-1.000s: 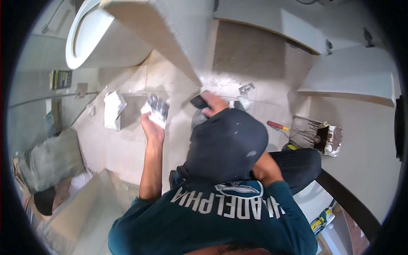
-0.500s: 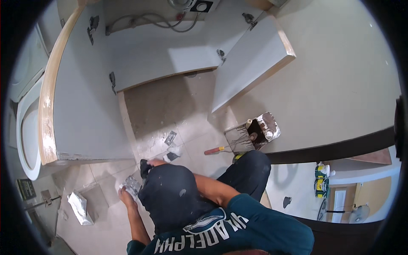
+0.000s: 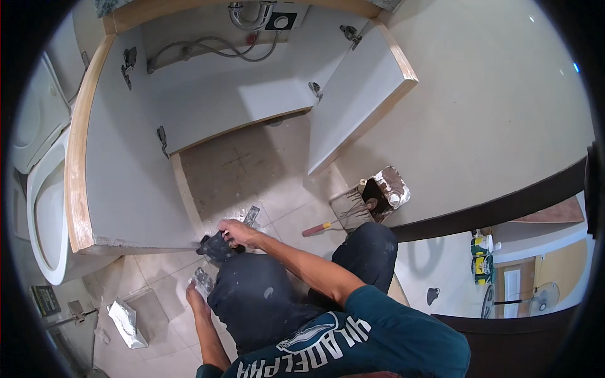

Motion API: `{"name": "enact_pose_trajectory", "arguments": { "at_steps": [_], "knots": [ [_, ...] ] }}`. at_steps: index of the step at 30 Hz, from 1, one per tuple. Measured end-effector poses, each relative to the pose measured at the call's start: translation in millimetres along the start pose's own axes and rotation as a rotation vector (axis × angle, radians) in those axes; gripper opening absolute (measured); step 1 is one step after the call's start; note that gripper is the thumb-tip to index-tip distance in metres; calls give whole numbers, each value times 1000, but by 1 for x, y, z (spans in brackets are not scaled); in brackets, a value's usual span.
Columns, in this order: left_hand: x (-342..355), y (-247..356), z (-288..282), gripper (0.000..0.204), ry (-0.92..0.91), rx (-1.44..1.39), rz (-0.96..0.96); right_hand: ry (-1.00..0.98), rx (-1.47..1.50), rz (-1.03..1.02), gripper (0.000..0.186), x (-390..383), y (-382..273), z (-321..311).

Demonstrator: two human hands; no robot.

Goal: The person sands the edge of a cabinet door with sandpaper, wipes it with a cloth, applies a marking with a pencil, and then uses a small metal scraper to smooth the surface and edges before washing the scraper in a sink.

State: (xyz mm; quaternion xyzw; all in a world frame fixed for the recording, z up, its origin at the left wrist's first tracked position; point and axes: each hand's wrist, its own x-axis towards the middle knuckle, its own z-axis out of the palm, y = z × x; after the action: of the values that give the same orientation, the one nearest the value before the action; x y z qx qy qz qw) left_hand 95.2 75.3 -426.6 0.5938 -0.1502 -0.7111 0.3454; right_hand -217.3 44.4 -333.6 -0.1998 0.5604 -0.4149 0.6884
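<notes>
My left hand point(image 3: 196, 296) is low beside my knee, fingers closed round a flat, silvery-grey piece smeared with white point(image 3: 203, 281); I cannot make out its kind. Reaching across my bent leg, my right hand point(image 3: 234, 231) grips a crumpled black cloth point(image 3: 218, 247). The cloth hangs beside the lower corner of the left cabinet door point(image 3: 138, 157), and I cannot tell whether they touch. Just past my right hand, a flat grey strip point(image 3: 251, 216) lies on the tiles among white smears.
The right cabinet door point(image 3: 362, 94) also stands open, beneath a sink drain pipe point(image 3: 252, 17). To the right are a stained square can point(image 3: 392, 186) and a red-handled wire tool point(image 3: 317, 229). At left are a toilet point(image 3: 47, 214) and a foil packet point(image 3: 128, 322).
My right hand has risen from behind my knee into plain view with the black cloth. My left hand has shifted slightly, still holding the silvery piece. The view has tilted a little.
</notes>
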Motion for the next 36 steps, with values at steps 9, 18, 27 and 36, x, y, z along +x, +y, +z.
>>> {"name": "enact_pose_trajectory", "arguments": {
  "at_steps": [9, 18, 27, 36],
  "knots": [
    [17, -13, 27, 42, -325, -6, -123, -8, 308, -247, 24, -32, -100, -31],
    [-56, 39, 116, 29, 51, -34, -249, 833, -437, -557, 27, -19, -39, -145],
    [-37, 19, 112, 31, -291, 296, 35, 722, -1072, -317, 23, -34, 85, -102],
    [-42, 15, 134, 24, -204, 357, 21, 669, -1172, -343, 34, -37, 84, -94]
  ]
}}
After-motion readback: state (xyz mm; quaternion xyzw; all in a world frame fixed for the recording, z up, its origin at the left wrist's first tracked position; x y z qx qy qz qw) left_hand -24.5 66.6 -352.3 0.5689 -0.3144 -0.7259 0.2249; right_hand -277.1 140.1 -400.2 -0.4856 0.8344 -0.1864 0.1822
